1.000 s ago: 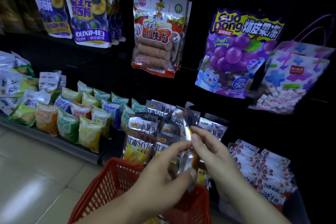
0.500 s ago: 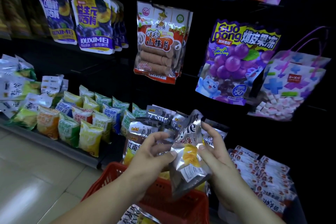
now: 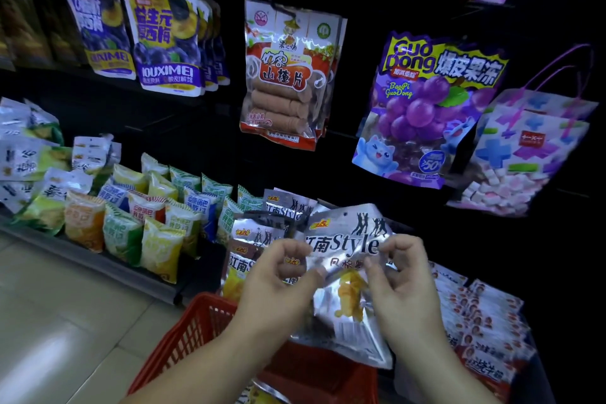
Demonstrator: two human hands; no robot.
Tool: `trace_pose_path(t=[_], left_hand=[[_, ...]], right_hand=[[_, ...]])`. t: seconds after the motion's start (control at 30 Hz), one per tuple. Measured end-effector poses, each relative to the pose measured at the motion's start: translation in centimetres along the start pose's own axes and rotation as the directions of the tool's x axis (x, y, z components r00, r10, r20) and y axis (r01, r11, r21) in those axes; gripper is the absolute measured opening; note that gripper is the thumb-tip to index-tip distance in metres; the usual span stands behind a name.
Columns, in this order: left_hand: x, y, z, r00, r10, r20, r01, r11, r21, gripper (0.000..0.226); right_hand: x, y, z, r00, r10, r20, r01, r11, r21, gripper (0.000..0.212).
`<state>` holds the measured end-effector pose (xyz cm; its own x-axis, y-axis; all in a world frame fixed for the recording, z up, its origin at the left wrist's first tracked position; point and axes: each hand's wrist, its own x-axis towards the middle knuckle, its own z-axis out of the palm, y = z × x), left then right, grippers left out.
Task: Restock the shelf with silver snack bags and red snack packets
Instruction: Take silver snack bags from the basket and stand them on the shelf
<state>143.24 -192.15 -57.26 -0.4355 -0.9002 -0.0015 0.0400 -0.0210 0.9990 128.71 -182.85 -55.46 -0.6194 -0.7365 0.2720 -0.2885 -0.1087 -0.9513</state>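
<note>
Held up in two hands: one shiny silver snack bag (image 3: 347, 275) with black letters and a yellow snack picture. Pinched at its left edge by the left hand (image 3: 278, 289), thumb and curled fingers tight on the foil. Pinched near its top right by the right hand (image 3: 405, 289), fingers curled on the foil too. Tilted a bit, with the picture side facing up. Up in the air above the far edge of a red plastic basket (image 3: 193, 334), just in front of the low shelf (image 3: 98, 264).

Behind the hands, at the front edge of that shelf, more silver snack bags of the same kind (image 3: 259, 233), standing in a row. At the right end of the shelf, flat red snack packets (image 3: 485, 328) in piles. Along the left part of the front edge, small puffy bags in yellow, green and orange (image 3: 131, 233).

Higher up, hanging on the dark wall: a big purple bag with grapes and a blue cat (image 3: 423, 115) and a red and white bag with brown rolls (image 3: 285, 82). On an upper shelf, purple and yellow bags (image 3: 164, 43).

Inside the basket, near its close edge, some silver foil (image 3: 262, 393); too little showing to tell what.
</note>
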Motion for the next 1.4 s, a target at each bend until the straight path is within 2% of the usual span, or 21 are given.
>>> trace_pose_path(t=[0.1,0.2,0.27,0.33,0.47,0.6,0.7,0.83,1.07,1.23,1.33,1.4], left_hand=[[0.8,0.9,-0.5,0.983,-0.139,0.121,0.151,0.984,-0.099,0.019],[1.1,1.1,-1.1,0.958,-0.142,0.248,0.173,0.979,-0.11,0.033],[1.1,0.9,-1.2,0.972,-0.056,0.229,0.07,0.996,-0.054,0.038],[0.7,0.8,-1.2,0.986,0.031,0.164,-0.029,0.999,-0.018,0.033],[0.3,0.7,-1.0,0.994,0.093,0.064,-0.097,0.994,0.052,0.032],[-0.1,1.4,-1.0,0.988,0.139,0.066,-0.143,0.988,0.057,0.032],[-0.2,1.3,-0.9,0.992,0.103,0.072,-0.105,0.994,0.02,0.031],[0.4,0.7,-1.1,0.994,0.108,-0.002,-0.108,0.993,0.049,0.033],[0.3,0.8,-1.0,0.995,0.095,-0.006,-0.094,0.995,0.03,0.032],[0.5,1.1,-1.2,0.993,0.089,-0.073,-0.087,0.996,0.022,0.028],[0.5,1.4,-1.6,0.998,0.053,0.031,-0.054,0.998,0.036,0.041],[0.3,1.0,-1.8,0.987,0.0,0.163,-0.003,1.0,0.019,0.06]], right_hand=[[0.2,-0.1,-0.3,0.995,0.035,0.089,-0.032,0.999,-0.036,0.041],[0.4,0.2,-0.4,0.98,0.124,0.158,-0.126,0.992,0.003,0.042],[0.4,0.1,-0.5,0.971,0.174,0.164,-0.185,0.981,0.055,0.032],[0.3,-0.2,-0.5,0.965,0.193,0.177,-0.208,0.976,0.07,0.023],[0.1,-0.1,-0.3,0.978,0.143,0.152,-0.147,0.989,0.014,0.034],[0.4,0.8,0.1,0.997,0.032,0.07,-0.031,0.999,-0.014,0.039],[0.6,1.5,0.2,0.998,-0.018,0.066,0.023,0.996,-0.081,0.039],[0.5,1.4,0.3,0.994,-0.039,0.105,0.049,0.994,-0.097,0.041],[0.1,1.7,0.1,0.978,0.056,0.199,-0.043,0.996,-0.073,0.048],[-0.3,1.7,0.2,0.953,0.156,0.26,-0.152,0.988,-0.037,0.066],[-0.3,1.5,0.2,0.965,0.184,0.185,-0.2,0.977,0.07,0.059],[-0.2,1.3,0.1,0.984,0.15,0.093,-0.154,0.987,0.036,0.053]])
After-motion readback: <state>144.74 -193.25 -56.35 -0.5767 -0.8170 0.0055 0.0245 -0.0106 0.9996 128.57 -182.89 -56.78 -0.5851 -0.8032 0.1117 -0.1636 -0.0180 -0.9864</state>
